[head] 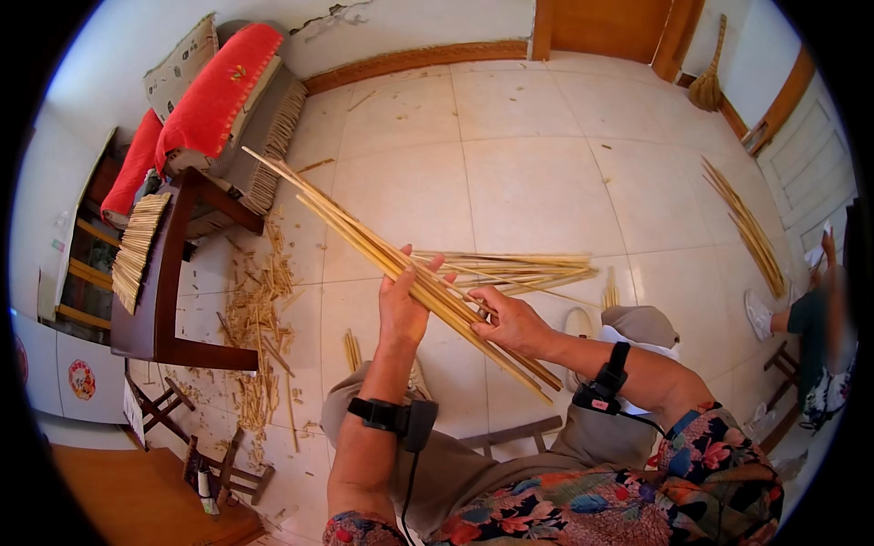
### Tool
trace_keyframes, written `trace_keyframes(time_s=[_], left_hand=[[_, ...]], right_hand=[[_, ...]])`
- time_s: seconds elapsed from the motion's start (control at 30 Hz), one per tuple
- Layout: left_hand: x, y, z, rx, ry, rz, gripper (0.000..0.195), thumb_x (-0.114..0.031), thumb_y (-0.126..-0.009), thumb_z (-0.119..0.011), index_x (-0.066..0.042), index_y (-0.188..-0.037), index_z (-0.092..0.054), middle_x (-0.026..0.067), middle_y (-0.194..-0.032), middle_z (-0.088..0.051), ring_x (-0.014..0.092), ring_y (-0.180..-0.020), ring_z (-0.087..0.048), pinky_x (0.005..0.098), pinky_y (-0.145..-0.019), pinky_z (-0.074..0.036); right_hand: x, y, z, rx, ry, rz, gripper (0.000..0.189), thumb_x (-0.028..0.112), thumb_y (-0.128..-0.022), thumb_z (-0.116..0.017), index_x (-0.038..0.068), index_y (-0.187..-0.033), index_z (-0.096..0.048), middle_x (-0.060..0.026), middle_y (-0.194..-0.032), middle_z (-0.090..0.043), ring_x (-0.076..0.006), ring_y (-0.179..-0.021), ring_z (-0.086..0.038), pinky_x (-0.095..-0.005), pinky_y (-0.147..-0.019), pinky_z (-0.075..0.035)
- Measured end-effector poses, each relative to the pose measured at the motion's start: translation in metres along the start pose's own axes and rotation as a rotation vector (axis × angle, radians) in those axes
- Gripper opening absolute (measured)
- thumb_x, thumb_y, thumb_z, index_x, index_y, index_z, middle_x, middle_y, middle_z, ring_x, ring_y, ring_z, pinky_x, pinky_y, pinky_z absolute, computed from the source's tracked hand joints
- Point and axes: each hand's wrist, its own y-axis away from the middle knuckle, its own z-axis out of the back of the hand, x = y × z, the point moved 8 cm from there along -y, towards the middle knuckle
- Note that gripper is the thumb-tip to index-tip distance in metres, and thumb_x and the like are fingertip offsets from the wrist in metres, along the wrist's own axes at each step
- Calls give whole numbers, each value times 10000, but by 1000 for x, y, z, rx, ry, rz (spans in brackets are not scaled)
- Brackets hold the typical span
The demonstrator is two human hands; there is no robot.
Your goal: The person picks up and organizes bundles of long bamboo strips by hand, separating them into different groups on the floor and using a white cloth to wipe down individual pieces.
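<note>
A bundle of long, straw-coloured plant stalks (355, 232) slants across in front of me, from upper left to lower right. My left hand (403, 307) is closed around its middle, some fingertips showing beyond the stalks. Farther down the bundle, my right hand (513, 322) grips stalks between thumb and fingers; exactly how many is hidden. A small metallic thing, perhaps a ring, shows by its fingers. Beyond my hands, a loose pile of similar stalks (539, 263) lies on the tiled floor. Shorter stalk ends (610, 290) stick out near my right knee.
Cut stalk pieces (263, 314) litter the floor at left, beside a dark wooden table (167, 300) bearing a row of short stalks (140, 246). More stalks (744, 225) lie at right, near a seated person (819, 321). A sofa (225, 109) and folding stool (164, 403) stand left.
</note>
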Motion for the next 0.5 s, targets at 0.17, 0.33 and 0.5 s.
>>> trace_keyframes(time_s=[0.17, 0.33, 0.5], left_hand=[[-2, 1, -5, 23, 19, 16, 284, -52, -878, -334, -23, -1160, -334, 115, -879, -493, 320, -1072, -448, 526, -882, -410], [-4, 1, -11, 135, 32, -20, 230, -81, -877, -401, -15, -1088, -340, 132, -1046, -402, 319, -1075, -433, 508, -871, -431], [-1, 0, -10, 110, 9, 1, 156, -89, -876, -418, -34, -1015, -373, 89, -989, -440, 300, -1062, -447, 502, -860, -443]], right_hand=[[-10, -5, -6, 60, -334, 55, 401, 199, -770, -577, 25, -1099, -431, -66, -776, -543, -116, -687, -518, -253, -628, -425], [-10, -7, -11, 186, -726, -45, 278, 147, -837, -528, 44, -1078, -435, -1, -819, -511, -38, -687, -470, -179, -591, -395], [-12, -8, -7, 154, -668, 36, 260, 145, -857, -495, 47, -1087, -423, -1, -801, -509, -29, -662, -468, -165, -559, -390]])
